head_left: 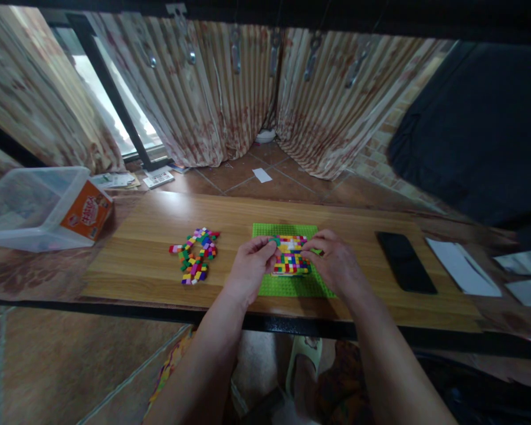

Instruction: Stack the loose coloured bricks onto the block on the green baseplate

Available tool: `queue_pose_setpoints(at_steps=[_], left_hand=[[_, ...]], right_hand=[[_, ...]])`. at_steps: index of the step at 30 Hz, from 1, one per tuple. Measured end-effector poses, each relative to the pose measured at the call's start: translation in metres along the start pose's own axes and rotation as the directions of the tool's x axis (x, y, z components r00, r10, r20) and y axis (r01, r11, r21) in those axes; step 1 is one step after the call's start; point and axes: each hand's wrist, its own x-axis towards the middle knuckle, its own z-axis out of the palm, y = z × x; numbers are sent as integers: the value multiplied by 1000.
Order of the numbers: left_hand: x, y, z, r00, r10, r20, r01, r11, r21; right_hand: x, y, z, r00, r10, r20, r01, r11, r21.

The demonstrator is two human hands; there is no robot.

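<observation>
A block of many-coloured toy bricks (291, 260) stands on a bright green studded baseplate (287, 287) in front of me. My left hand (253, 262) is at the block's left side, with thumb and forefinger pinched on a small green brick (275, 241) near its far left corner. At the right side, my right hand (334, 260) has its fingertips drawn together at the block's edge. What those fingertips grip, if anything, is too small to make out. A loose heap of coloured bricks (197, 254) lies on the table, left of the baseplate.
The wooden tabletop (230, 209) carries a black phone (405, 261) at right. White papers (462, 265) lie beyond it. A clear plastic bin (35, 203) with an orange label stands at far left. Patterned curtains (230, 100) hang behind the table.
</observation>
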Motion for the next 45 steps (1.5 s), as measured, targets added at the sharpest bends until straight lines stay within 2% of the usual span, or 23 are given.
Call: queue_pose_setpoints(at_steps=[6,10,15,21,25,31,36,40,45], left_hand=[[-1,1,-1,1000,4,-8,-4,1000,4],[-1,2,-1,1000,1,-1,-1,1000,2],[-2,3,-2,1000,0,-20,0,1000,4],[-1,0,-1,1000,-1,-31,1,1000,25],[0,-2,1,999,-8,-38,9,999,33],[-1,-6,6,1000,15,24,-17,997,75],[-2,-9,10,996,39,77,-46,994,102],[-3,-9,13,991,64,120,-79,990,119],[-2,-10,14,983,86,162,-114,979,170]], right_hand=[[5,7,8,984,172,-55,-160,972,173],[5,12,13,949,314,-19,-295,908,297],[4,14,16,934,356,-3,-330,868,372],[2,13,18,937,350,-7,-321,866,383],[2,15,9,932,360,34,-337,830,444],[7,1,-15,916,382,-125,-227,748,624],[5,-23,-7,971,238,29,-202,746,635],[3,-35,1,972,195,128,-231,728,645],[2,-39,0,966,210,152,-258,708,658]])
